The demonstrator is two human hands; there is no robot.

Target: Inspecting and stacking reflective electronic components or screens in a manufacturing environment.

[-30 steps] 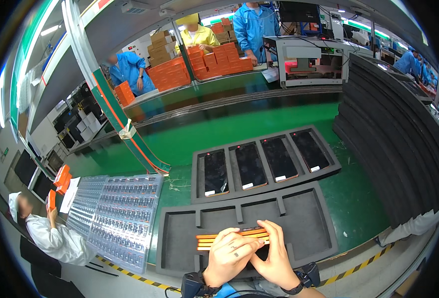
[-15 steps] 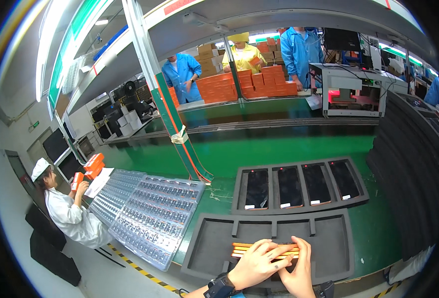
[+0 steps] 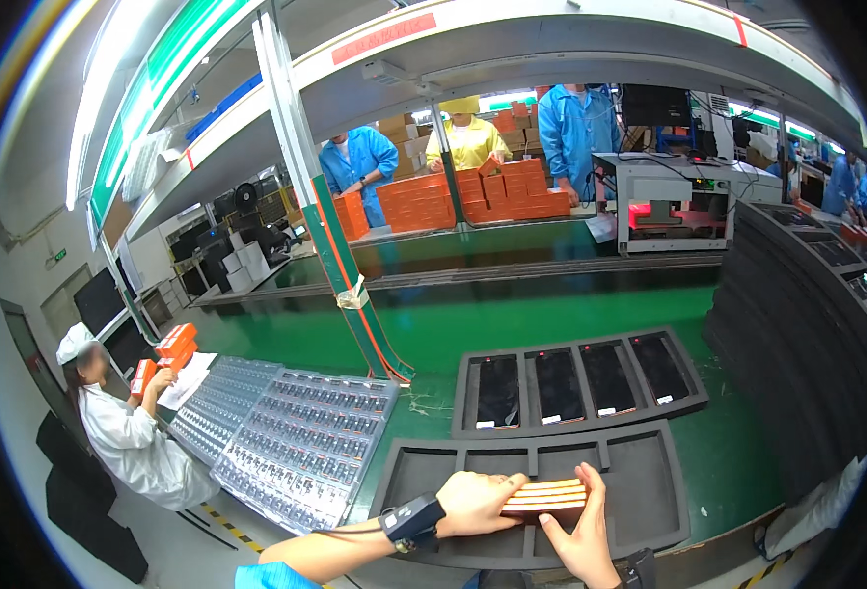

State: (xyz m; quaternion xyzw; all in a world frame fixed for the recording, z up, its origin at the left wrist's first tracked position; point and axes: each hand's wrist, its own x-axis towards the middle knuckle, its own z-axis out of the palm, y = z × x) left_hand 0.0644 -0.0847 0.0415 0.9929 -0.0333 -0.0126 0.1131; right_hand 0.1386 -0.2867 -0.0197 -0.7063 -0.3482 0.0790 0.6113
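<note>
Above the near dark grey foam tray (image 3: 409,447), both my hands hold a small stack of slim smartphones (image 3: 548,497) with gold-orange edges. My left hand (image 3: 475,503) is closed round the stack's left end. At its right end, my right hand (image 3: 588,535) grips with the thumb in front and the fingers behind. Part of the near tray's compartments is hidden behind my hands. Just beyond it lies a second foam tray (image 3: 465,393), with several black-screened smartphones (image 3: 557,383) lying face up in its slots, each with a white label at the lower end and a small red light at the top.
Clear plastic trays of small parts (image 3: 301,442) lie to the left, beside a green post (image 3: 340,265). A tall stack of black foam trays (image 3: 797,344) stands right. Across the green bench (image 3: 433,324) are orange boxes (image 3: 419,203) and co-workers; another person (image 3: 129,422) sits left.
My left hand has shifted to the left end of the stack, whose edges now face me more. The whole view has shifted slightly. Both hands keep hold of the stack.
</note>
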